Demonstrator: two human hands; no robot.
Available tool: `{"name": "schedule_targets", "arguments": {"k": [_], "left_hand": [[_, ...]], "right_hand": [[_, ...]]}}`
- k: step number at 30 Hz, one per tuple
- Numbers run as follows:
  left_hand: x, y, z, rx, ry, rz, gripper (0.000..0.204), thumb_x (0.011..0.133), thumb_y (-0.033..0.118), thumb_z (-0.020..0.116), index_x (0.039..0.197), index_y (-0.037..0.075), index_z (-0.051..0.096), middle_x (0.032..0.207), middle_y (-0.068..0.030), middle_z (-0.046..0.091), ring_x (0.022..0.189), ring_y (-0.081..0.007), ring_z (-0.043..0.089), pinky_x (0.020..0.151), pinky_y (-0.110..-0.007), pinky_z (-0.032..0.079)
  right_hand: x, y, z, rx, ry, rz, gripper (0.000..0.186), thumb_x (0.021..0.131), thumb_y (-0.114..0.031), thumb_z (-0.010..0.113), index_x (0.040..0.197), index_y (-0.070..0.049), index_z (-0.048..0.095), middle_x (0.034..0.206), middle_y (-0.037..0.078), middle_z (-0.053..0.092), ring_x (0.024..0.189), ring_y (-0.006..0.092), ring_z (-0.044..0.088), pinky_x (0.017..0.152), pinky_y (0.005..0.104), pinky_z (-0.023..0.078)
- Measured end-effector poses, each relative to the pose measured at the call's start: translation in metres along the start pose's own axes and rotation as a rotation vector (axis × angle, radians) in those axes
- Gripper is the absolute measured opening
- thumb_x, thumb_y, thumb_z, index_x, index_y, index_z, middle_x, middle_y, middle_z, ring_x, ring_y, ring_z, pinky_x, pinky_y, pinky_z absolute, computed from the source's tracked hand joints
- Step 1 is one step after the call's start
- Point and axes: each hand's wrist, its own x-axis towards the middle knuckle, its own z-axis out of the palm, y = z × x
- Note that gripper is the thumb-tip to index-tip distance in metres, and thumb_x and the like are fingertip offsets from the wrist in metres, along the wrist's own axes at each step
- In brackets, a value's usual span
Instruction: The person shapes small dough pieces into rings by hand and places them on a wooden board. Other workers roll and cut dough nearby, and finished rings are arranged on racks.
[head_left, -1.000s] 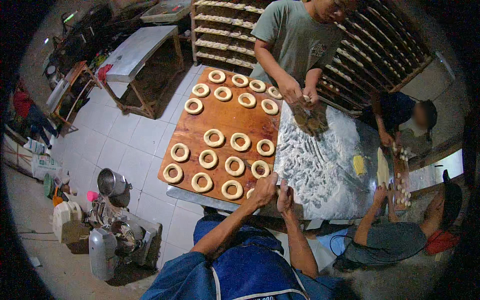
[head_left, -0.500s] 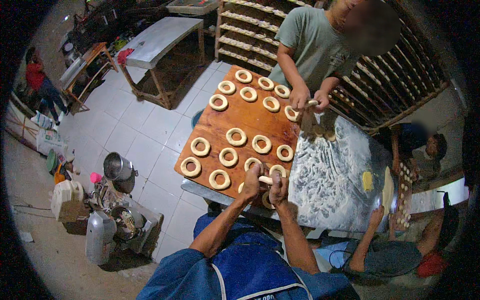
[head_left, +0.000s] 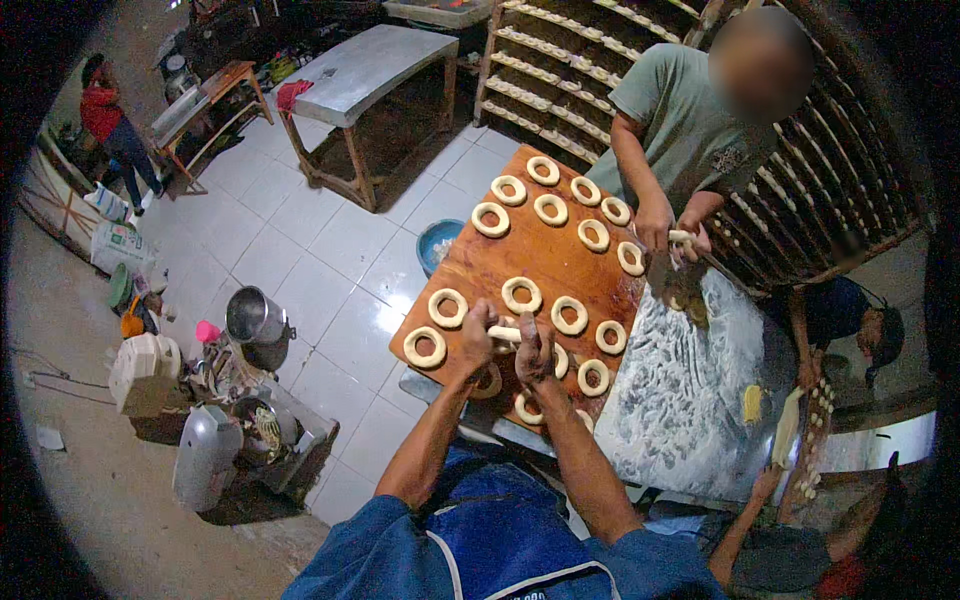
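Over the near part of a wooden board, my left hand and my right hand are closed on one piece of pale dough, one at each side. Its middle shows as a short bar between them; my fingers cover the rest, so I cannot tell its full shape. Several dough rings lie flat on the board around my hands, among them one ring just beyond them and another ring to their left. My hands and forearms partly hide the rings nearest me.
A floured metal table adjoins the board's right side. Across it a co-worker handles dough; another person's hand is at the right. Racks of dough stand behind. A blue basin, a metal pot and a mixer are leftward.
My hands have shifted left and away from me over the board, with the dough still between them. The view has turned, so the board appears farther right and lower.
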Motion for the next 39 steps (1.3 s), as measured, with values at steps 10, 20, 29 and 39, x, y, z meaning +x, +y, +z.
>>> {"name": "schedule_targets", "arguments": {"k": [10, 20, 29, 39], "left_hand": [[0.105, 0.064, -0.035, 0.632, -0.013, 0.234, 0.039, 0.095, 0.037, 0.037, 0.076, 0.005, 0.05, 0.064, -0.0002, 0.044, 0.06, -0.0108, 0.044, 0.052, -0.032, 0.041], [0.14, 0.038, -0.093, 1.331, 0.156, 0.601, 0.02, 0.083, 0.02, 0.059, 0.088, 0.001, 0.057, 0.082, -0.0205, 0.056, 0.079, -0.0387, 0.055, 0.069, -0.047, 0.044], [0.146, 0.051, -0.07, 1.367, -0.095, 0.558, 0.022, 0.073, 0.02, 0.072, 0.083, 0.001, 0.067, 0.078, -0.015, 0.061, 0.071, -0.0273, 0.06, 0.065, -0.037, 0.048], [0.128, 0.065, -0.061, 0.881, 0.018, 0.335, 0.016, 0.082, 0.006, 0.065, 0.096, -0.002, 0.062, 0.085, -0.0065, 0.064, 0.079, -0.0122, 0.057, 0.069, -0.027, 0.047]], "right_hand": [[0.107, 0.008, 0.022, 0.396, -0.149, 0.016, 0.036, 0.085, -0.034, 0.054, 0.087, 0.002, 0.058, 0.075, 0.007, 0.061, 0.071, 0.0154, 0.057, 0.068, 0.0299, 0.045], [0.019, -0.032, -0.023, 0.013, -0.264, 0.374, 0.051, 0.075, -0.018, 0.07, 0.117, -0.004, 0.045, 0.071, 0.009, 0.054, 0.065, 0.0195, 0.054, 0.06, 0.034, 0.045], [-0.129, 0.008, -0.113, -0.098, 0.127, 0.579, 0.03, 0.078, -0.005, 0.065, 0.106, -0.006, 0.056, 0.068, 0.002, 0.053, 0.065, 0.0124, 0.054, 0.061, 0.0279, 0.047], [-0.241, 0.078, -0.174, -0.492, 0.588, 0.719, 0.034, 0.076, 0.002, 0.061, 0.108, -0.004, 0.053, 0.089, 0.015, 0.06, 0.077, 0.0266, 0.06, 0.071, 0.0366, 0.046]]}}
